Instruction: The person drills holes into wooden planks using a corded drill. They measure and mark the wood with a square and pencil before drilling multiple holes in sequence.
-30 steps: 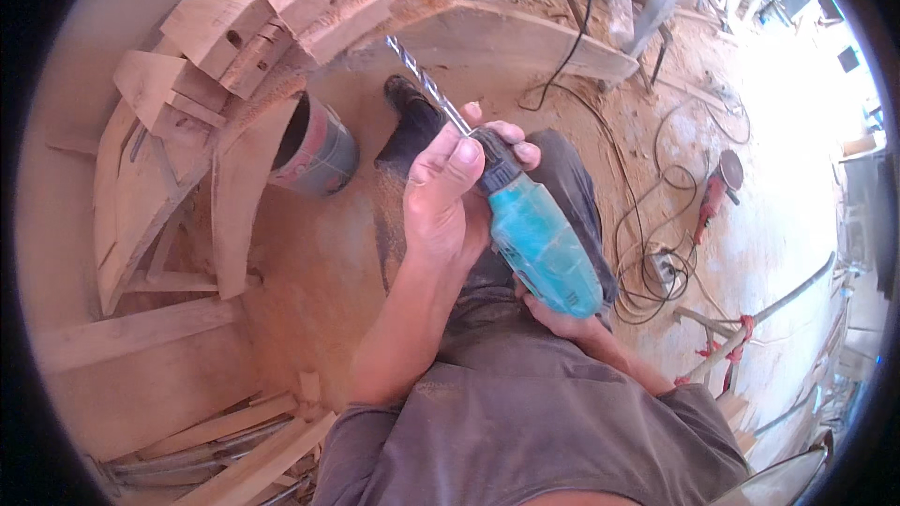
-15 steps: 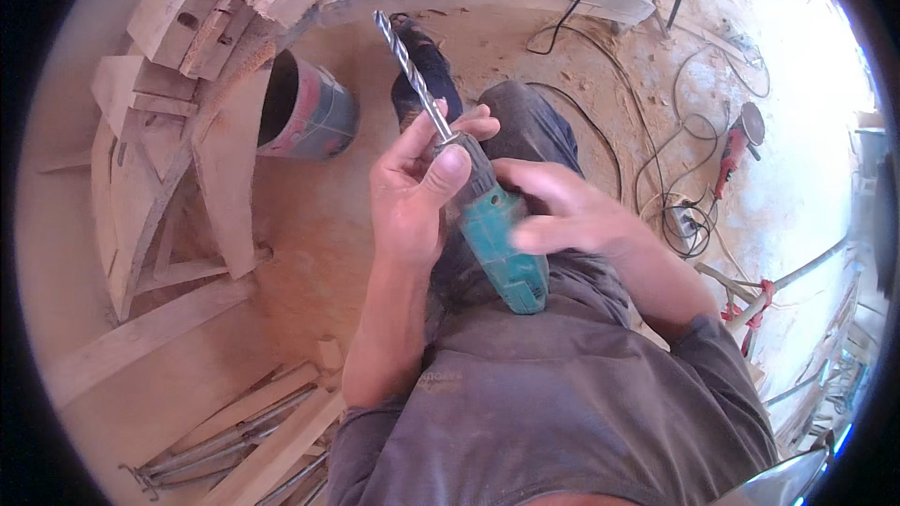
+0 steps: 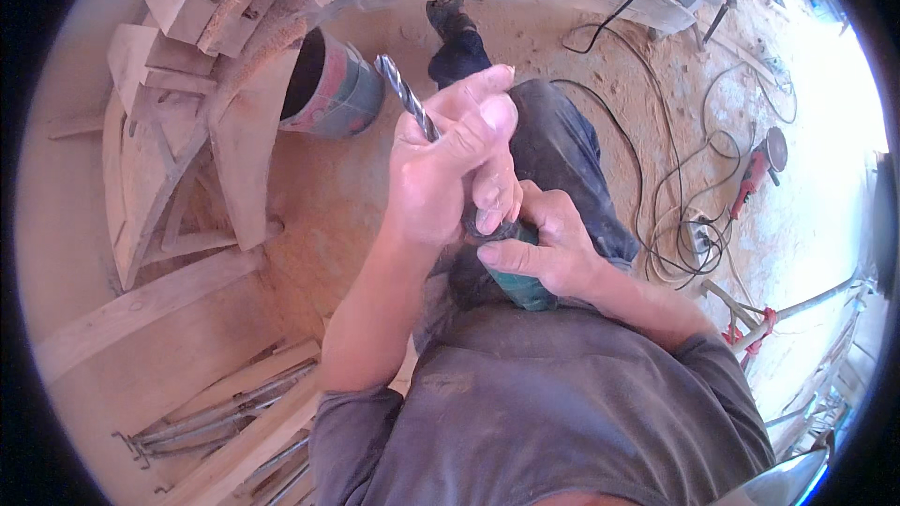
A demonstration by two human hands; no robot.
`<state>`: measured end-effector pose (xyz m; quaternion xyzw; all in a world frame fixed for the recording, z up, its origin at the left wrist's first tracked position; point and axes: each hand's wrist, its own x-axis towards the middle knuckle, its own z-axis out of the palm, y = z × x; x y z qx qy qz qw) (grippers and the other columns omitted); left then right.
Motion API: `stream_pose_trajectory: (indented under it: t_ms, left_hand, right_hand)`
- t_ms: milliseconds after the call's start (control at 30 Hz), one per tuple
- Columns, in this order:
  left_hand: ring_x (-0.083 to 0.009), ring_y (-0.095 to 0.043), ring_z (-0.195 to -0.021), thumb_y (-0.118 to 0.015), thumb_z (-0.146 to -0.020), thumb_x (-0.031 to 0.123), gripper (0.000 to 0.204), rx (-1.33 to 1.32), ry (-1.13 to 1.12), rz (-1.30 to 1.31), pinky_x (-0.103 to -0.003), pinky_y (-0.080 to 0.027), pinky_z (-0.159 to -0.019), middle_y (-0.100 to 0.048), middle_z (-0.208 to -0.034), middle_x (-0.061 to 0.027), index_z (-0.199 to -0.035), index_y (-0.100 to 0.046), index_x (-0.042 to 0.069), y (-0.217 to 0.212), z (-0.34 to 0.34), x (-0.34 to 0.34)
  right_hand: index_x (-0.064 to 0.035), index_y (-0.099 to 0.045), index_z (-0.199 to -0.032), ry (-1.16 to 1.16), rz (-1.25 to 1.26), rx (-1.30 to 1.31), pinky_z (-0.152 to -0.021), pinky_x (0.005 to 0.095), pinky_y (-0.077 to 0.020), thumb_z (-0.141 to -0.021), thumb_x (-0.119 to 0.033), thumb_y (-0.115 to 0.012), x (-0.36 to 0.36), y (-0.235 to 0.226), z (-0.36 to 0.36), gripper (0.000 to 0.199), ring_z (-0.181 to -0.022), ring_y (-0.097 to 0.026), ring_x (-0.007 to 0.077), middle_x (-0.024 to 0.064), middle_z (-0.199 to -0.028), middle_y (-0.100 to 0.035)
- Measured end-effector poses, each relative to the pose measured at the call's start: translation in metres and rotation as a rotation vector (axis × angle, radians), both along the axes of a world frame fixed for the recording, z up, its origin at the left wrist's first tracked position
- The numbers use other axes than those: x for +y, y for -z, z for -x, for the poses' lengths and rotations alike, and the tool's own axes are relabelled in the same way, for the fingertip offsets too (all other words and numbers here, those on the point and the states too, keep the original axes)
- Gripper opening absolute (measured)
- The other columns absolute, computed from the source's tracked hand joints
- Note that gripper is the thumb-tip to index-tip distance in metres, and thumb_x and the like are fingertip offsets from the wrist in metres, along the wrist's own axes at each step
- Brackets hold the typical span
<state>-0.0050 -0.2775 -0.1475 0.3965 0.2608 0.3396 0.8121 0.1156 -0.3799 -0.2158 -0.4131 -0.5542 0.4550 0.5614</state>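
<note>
A green power drill [image 3: 521, 289] is held against my lap in my right hand [image 3: 553, 248]. The fingers of that hand wrap its body, with the thumb across the front. A silver, spiral-fluted drill bit [image 3: 409, 98] slants up and to the left out of my left hand [image 3: 459, 150], which is closed around its lower part. Fingertips of the left hand reach down to the dark front end of the drill. My left hand hides where bit and drill meet, so whether the bit sits in the chuck cannot be seen.
A curved wooden frame [image 3: 234, 141] arches from the left across the far side. Behind it stands a worn bucket [image 3: 361, 94]. Metal clamps [image 3: 225, 412] and boards lie lower left. On the right are a red angle grinder [image 3: 753, 178], tangled cords [image 3: 698, 244] and sawdust.
My left hand has moved down the bit and closed around it, covering the drill's front end. My right hand has settled around the drill body. The view has shifted slightly.
</note>
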Motion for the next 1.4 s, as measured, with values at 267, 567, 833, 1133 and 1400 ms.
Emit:
stream_pose_trajectory:
  t_ms: [267,567,833,1133,1400]
  left_hand:
    - [-0.0160,-0.044,-0.038,-0.056,-0.104,0.028,0.033,0.126,-0.160,0.048,-0.036,-0.046,-0.046,-0.041,-0.054,-0.0008,-0.124,-0.064,0.003,-0.007,-0.017,-0.006]
    - [-0.0192,-0.053,-0.044,-0.054,-0.098,0.012,0.048,-0.573,0.398,-0.084,-0.038,-0.051,-0.052,-0.058,-0.062,-0.0113,-0.142,-0.051,-0.008,0.032,-0.005,0.008]
    - [-0.0143,-0.042,-0.037,-0.055,-0.106,0.028,0.048,-0.180,0.089,-0.030,-0.033,-0.043,-0.041,-0.043,-0.052,-0.0030,-0.134,-0.054,-0.010,0.005,-0.005,-0.022]
    - [-0.0155,-0.046,-0.038,-0.052,-0.106,0.023,0.035,0.222,-0.135,-0.096,-0.035,-0.042,-0.041,-0.038,-0.053,0.0010,-0.126,-0.061,-0.004,-0.012,-0.023,-0.021]
    - [-0.0201,-0.056,-0.051,-0.061,-0.095,0.010,0.039,-0.488,0.352,-0.093,-0.039,-0.050,-0.058,-0.046,-0.062,-0.0024,-0.133,-0.062,0.000,0.039,-0.022,0.002]
  right_hand:
    - [0.0053,-0.065,-0.100,-0.006,0.286,0.028,-0.073,0.0379,-0.0524,-0.082,-0.034,-0.081,-0.006,-0.016,-0.009,0.046,-0.076,-0.067,0.0276,0.0182,-0.084,-0.068]
    - [-0.0021,-0.068,-0.095,-0.314,0.472,0.085,-0.085,0.0319,-0.0540,-0.079,-0.010,-0.082,0.003,-0.019,-0.022,0.023,-0.089,-0.068,0.0134,0.0054,-0.094,-0.073]
    - [-0.0057,-0.065,-0.096,0.051,0.017,-0.326,-0.083,0.0414,-0.0509,-0.076,-0.012,-0.079,-0.019,-0.011,0.000,0.026,-0.092,-0.066,0.0313,0.0142,-0.095,-0.067]
    - [-0.0037,-0.065,-0.086,0.142,0.287,-0.288,-0.081,0.0403,-0.0549,-0.071,-0.013,-0.077,-0.006,-0.032,0.001,0.021,-0.084,-0.070,0.0298,0.0148,-0.081,-0.069]
    - [-0.0018,-0.070,-0.083,-0.189,0.435,0.047,-0.076,0.0346,-0.0538,-0.073,-0.011,-0.080,-0.002,-0.007,-0.036,0.017,-0.080,-0.070,0.0190,0.0097,-0.082,-0.072]
